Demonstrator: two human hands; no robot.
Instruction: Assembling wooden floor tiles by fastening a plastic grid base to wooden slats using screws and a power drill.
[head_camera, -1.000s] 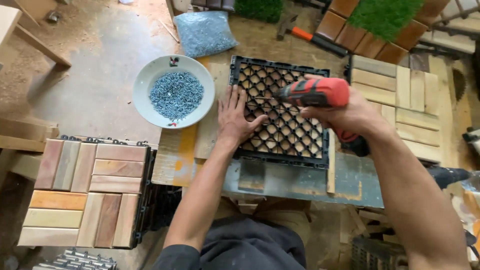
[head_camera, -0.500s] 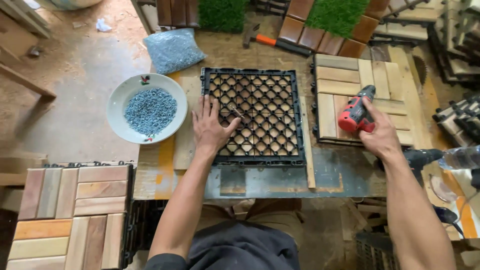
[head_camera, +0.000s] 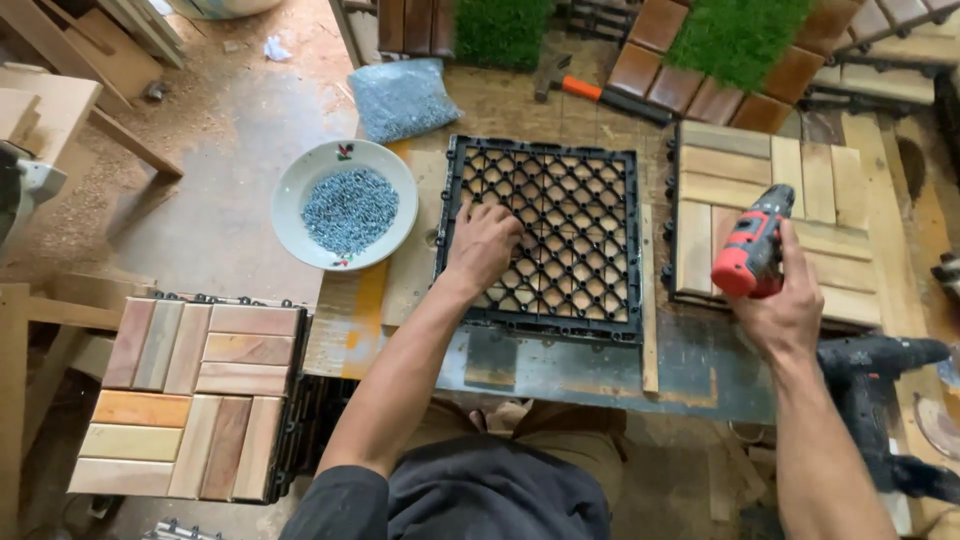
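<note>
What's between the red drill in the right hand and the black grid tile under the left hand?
Nothing solid visible. The drill in the right hand hangs over the wooden tile; only a thin wooden strip lies before the black grid tile, where the left hand rests.

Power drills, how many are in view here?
2. A red and black cordless power drill is gripped in the right hand over the wooden slat tile. A black power drill lies at the bench's right edge. Others may be hidden.

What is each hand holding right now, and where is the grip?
The right hand grips the red drill by its handle. The left hand holds nothing, lying flat on the black grid tile.
</note>
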